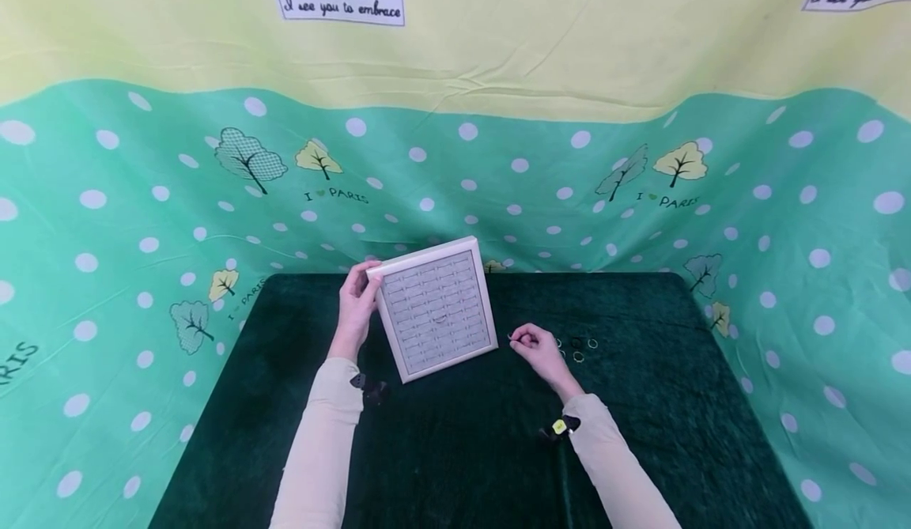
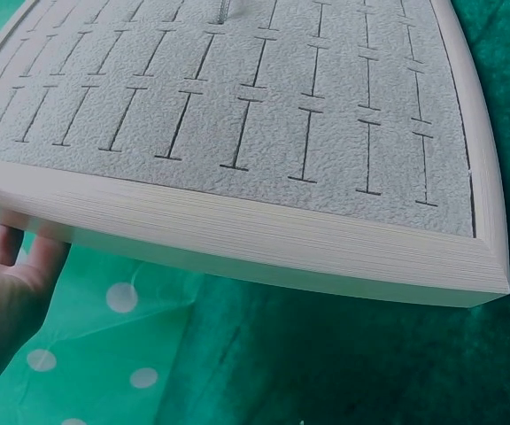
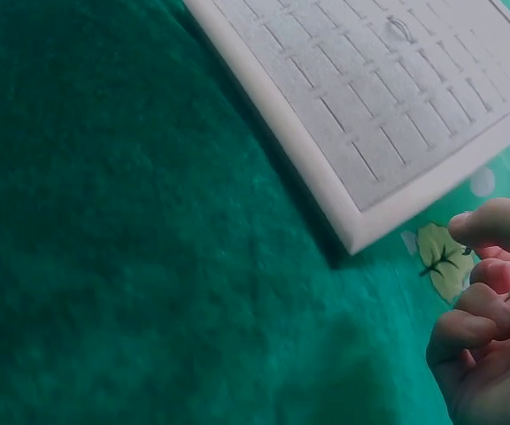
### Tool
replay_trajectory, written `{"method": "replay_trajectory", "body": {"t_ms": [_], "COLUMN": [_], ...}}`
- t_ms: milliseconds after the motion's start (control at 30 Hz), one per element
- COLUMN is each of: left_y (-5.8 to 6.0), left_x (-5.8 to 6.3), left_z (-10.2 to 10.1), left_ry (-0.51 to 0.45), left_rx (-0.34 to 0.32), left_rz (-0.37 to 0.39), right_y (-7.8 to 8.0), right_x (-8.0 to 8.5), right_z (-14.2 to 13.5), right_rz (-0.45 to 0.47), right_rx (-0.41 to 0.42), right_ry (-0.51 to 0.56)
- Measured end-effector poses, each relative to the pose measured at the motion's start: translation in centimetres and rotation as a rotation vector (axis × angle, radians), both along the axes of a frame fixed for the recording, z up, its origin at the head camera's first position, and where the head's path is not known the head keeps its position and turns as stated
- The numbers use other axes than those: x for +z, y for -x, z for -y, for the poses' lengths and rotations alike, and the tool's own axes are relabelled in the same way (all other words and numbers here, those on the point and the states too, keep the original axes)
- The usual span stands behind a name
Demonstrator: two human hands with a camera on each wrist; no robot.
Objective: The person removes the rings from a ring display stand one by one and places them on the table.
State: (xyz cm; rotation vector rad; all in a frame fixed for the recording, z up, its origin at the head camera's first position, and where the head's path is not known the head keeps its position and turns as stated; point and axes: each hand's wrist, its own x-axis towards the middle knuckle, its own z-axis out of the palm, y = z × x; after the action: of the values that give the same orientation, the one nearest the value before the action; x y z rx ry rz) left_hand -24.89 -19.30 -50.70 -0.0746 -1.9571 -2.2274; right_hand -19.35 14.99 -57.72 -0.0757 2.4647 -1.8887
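Note:
A pale-framed ring display tray (image 1: 390, 319) with a grey slotted pad is tilted up, its lower edge towards the dark green cloth. My left hand (image 1: 357, 300) grips its upper left corner; in the left wrist view the fingers of that hand (image 2: 11, 292) go under the frame. One ring (image 3: 400, 29) sits in a slot near the middle of the pad. Right of the tray, my right hand (image 1: 538, 349) pinches a small ring (image 1: 510, 338) between thumb and fingertips, apart from the frame. Most of that ring is hidden by the fingers.
Several loose rings (image 1: 593, 344) lie on the dark green cloth (image 1: 640, 426) just beyond and right of my right hand. A green and yellow printed curtain (image 1: 470, 157) surrounds the table at the back and sides.

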Motion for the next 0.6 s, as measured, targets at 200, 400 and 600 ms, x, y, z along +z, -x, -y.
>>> {"method": "replay_trajectory", "body": {"t_ms": [200,400,600], "left_y": [-1.0,-1.5,-1.4], "left_x": [1.7,2.4,2.2], "left_z": [-0.2,-0.4,-0.5], "left_ry": [0.028,0.03,0.012], "left_rx": [-0.031,-0.027,-0.026], "left_rz": [-0.006,0.005,0.01], "right_y": [0.0,-0.2,-1.0], "right_x": [0.1,-0.1,0.6], "right_z": [-1.9,-3.8,-5.4], "right_rz": [0.009,0.016,0.042], "right_rx": [0.016,0.037,0.082], "right_ry": [-0.049,-0.08,-0.104]}}
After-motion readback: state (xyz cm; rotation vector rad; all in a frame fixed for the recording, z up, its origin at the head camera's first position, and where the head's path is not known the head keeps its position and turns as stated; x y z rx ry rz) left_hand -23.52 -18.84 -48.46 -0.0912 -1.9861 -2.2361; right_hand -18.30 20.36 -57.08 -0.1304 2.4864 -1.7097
